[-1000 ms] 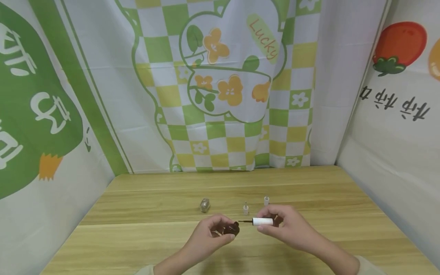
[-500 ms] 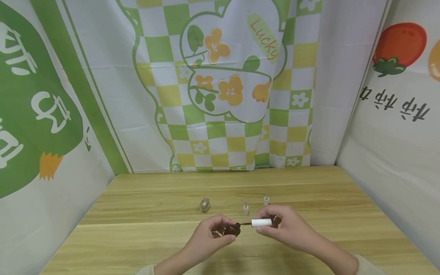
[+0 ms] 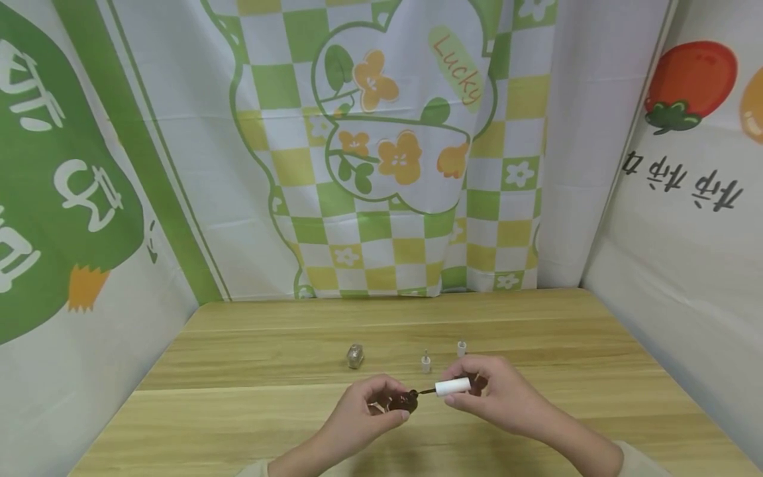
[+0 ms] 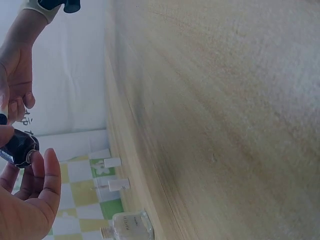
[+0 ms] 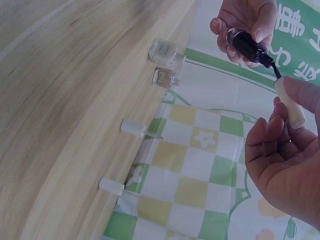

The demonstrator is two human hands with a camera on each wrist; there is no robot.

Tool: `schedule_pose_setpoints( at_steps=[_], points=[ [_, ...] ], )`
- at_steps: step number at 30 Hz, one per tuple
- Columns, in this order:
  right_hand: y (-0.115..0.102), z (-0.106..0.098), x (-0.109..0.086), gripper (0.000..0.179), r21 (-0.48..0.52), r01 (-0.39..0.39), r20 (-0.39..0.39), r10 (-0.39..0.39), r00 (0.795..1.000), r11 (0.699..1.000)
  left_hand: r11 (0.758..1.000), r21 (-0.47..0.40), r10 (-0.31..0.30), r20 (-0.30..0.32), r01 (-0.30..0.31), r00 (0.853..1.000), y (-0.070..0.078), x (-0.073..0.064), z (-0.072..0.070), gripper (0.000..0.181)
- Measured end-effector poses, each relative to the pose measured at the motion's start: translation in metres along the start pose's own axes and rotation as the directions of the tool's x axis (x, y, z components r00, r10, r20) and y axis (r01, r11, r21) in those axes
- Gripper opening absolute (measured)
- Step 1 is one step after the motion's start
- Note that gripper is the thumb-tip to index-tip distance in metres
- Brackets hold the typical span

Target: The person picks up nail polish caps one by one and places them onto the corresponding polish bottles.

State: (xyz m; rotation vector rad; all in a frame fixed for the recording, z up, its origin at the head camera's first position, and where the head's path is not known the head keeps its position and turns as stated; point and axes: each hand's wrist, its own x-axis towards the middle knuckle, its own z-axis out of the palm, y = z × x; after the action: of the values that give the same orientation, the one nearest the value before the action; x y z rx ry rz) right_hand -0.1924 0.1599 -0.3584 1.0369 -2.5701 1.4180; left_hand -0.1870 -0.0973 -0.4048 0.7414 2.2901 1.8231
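Green, yellow and white checked cloth hangs beyond the far edge of a wood-grain table, with printed white sheeting to left and right. Both hands are raised over the near middle of the table. Left hand grips a small dark bottle between thumb and fingers. Right hand pinches a white cap the same way, remaining fingers curled underneath in the right wrist view. Key relation: bottle mouth against brush. Bottle lies tilted, long axis slanting, neck toward the right hand; cap and brush run roughly left-right, tip to the left and slightly lower than the cap in the head view. Tip meets the mouth; how far inside, if at all, cannot tell. Left hand is the nearer to the bottle, its body within that grasp, neck protruding right past the fingertips; right fingers sit to the right of the mouth, brush spanning the gap. Farther off, two upturned caps stand apart, stems up. Left of these, a clear labelled bottle and a glittery bottle, close together in the right wrist view.
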Motion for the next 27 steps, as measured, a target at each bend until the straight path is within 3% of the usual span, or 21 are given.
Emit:
schedule_pose_setpoints(
  at_steps=[9, 17, 27],
  points=[
    [0.0018, -0.002, 0.0004, 0.012, -0.031, -0.034, 0.005, 0.034, 0.999, 0.999, 1.0, 0.004, 0.005, 0.002, -0.005, 1.0, -0.0017, -0.0001, 0.0003, 0.02],
    [-0.0018, 0.0008, 0.0004, 0.014, 0.018, 0.007, 0.009, -0.007, 1.0, 1.0, 1.0, 0.013, 0.023, 0.008, -0.024, 1.0, -0.0028, 0.0001, 0.0019, 0.02],
    [-0.0013, 0.0055, 0.0013, 0.014, 0.057, -0.075, 0.02, 0.074, 0.997, 0.996, 1.0, 0.003, 0.019, 0.009, -0.019, 1.0, -0.0026, 0.0018, 0.0062, 0.02]
  ],
)
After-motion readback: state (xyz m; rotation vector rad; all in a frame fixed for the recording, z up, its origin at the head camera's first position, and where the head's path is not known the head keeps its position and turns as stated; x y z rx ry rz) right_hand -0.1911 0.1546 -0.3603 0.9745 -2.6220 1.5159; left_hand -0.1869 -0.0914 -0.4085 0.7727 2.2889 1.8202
